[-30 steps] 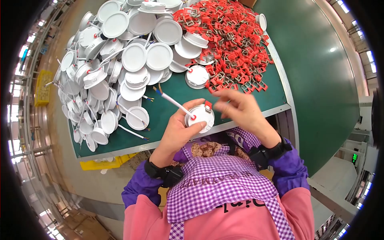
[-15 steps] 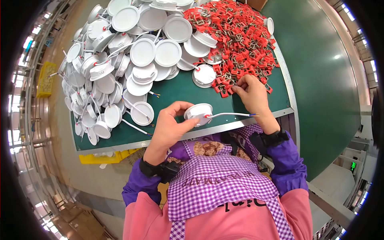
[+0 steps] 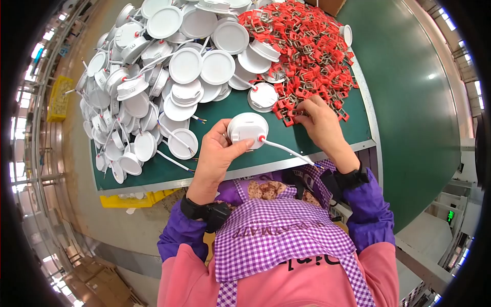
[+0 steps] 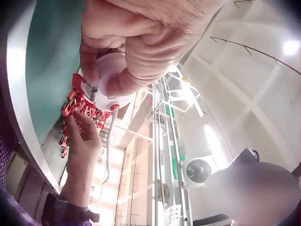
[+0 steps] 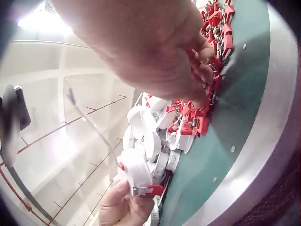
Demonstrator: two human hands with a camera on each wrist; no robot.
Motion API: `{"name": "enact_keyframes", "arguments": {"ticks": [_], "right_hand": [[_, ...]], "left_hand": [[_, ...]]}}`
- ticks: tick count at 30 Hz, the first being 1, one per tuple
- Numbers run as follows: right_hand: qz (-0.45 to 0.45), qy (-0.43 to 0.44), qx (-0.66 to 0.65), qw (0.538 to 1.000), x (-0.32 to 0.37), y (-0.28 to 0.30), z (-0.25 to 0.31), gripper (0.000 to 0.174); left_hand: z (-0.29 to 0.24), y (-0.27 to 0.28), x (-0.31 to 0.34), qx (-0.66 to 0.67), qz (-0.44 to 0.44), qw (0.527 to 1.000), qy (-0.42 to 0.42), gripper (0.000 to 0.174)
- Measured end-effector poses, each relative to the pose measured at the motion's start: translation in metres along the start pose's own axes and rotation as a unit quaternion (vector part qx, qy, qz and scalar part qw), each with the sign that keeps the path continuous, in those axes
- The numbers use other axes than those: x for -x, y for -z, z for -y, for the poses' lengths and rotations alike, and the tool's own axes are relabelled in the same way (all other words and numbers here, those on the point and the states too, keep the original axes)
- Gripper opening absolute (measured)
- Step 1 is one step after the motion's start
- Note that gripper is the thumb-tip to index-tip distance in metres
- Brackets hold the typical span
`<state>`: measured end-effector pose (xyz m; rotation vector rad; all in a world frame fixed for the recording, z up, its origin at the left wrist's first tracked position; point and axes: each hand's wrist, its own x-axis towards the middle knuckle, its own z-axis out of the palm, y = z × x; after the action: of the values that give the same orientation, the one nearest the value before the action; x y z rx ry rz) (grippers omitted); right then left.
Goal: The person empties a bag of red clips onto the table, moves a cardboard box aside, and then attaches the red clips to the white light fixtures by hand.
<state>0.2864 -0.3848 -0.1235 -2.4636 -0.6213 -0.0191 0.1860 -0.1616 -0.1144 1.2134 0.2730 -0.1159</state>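
Observation:
My left hand (image 3: pixel 217 153) holds a white round downlight (image 3: pixel 247 125) by its rim, thumb on the back housing, above the table's front part. From a red grommet on that light a white cable (image 3: pixel 286 150) with bare coloured wire ends runs out to the right. The right wrist view shows a red spring clip (image 5: pixel 154 189) fitted at the light's side. My right hand (image 3: pixel 324 125) is at the near edge of a heap of red spring clips (image 3: pixel 307 56), thumb and fingertips pinching at one clip (image 4: pixel 69 107) there.
A large pile of white downlights (image 3: pixel 153 87) with loose cables covers the table's left side. One downlight (image 3: pixel 263 96) lies beside the clips. The green tabletop (image 3: pixel 204 153) ends in a metal edge (image 3: pixel 245 170). Yellow bins (image 3: pixel 138 199) sit below, and another green surface (image 3: pixel 409 102) stands right.
My right hand has moved from beside the held downlight out to the clip heap. My left hand has turned the downlight, so its cable now points right instead of up and left.

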Motion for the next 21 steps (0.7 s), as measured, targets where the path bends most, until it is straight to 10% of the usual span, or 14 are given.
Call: {"name": "enact_keyframes", "arguments": {"ticks": [6, 8, 21], "right_hand": [[-0.034, 0.05, 0.017, 0.998, 0.0, 0.0, -0.008, 0.011], [-0.014, -0.085, -0.293, 0.952, 0.001, 0.006, 0.003, 0.006], [0.037, -0.091, -0.26, 0.961, 0.012, 0.017, 0.048, 0.013]], "left_hand": [[-0.004, -0.002, -0.002, 0.219, -0.028, 0.975, 0.007, 0.04], [-0.004, -0.001, -0.004, 0.229, 0.025, 0.972, 0.049, 0.04], [0.006, -0.035, -0.014, -0.041, 0.018, 0.999, 0.019, 0.033]]}}
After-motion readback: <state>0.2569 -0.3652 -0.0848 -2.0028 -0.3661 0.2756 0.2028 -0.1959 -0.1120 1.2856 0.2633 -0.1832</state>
